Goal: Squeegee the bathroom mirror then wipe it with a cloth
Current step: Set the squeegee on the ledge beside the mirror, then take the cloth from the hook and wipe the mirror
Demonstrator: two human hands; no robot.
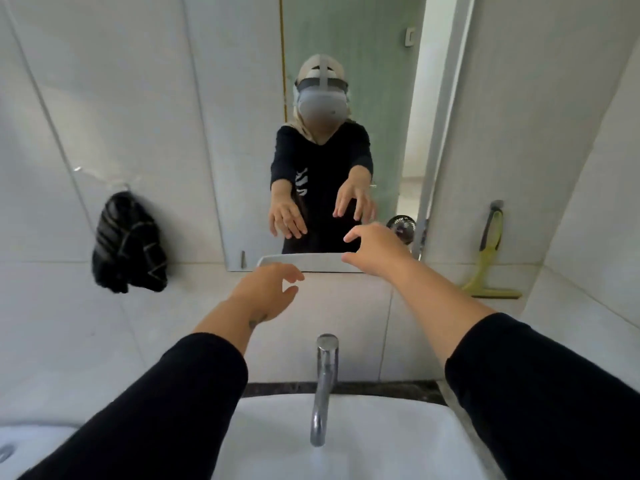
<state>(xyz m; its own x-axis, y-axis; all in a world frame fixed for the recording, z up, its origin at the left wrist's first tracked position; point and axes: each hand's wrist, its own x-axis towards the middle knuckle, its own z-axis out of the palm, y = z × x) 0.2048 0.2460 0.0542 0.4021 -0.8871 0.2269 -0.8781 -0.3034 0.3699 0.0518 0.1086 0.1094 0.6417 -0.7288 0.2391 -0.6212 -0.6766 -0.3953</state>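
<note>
The bathroom mirror hangs on the tiled wall straight ahead and reflects a person with both arms stretched out. A yellow-green squeegee hangs from a wall hook at the right, blade down. A black cloth hangs from a hook on the left wall. My left hand is raised just below the mirror's bottom edge, fingers apart, holding nothing. My right hand is higher, in front of the mirror's lower right corner, fingers spread and empty. Neither hand touches the squeegee or the cloth.
A chrome tap rises from the white basin directly below my arms. A dark stone counter strip runs behind the basin. A wall corner juts out at the far right beside the squeegee.
</note>
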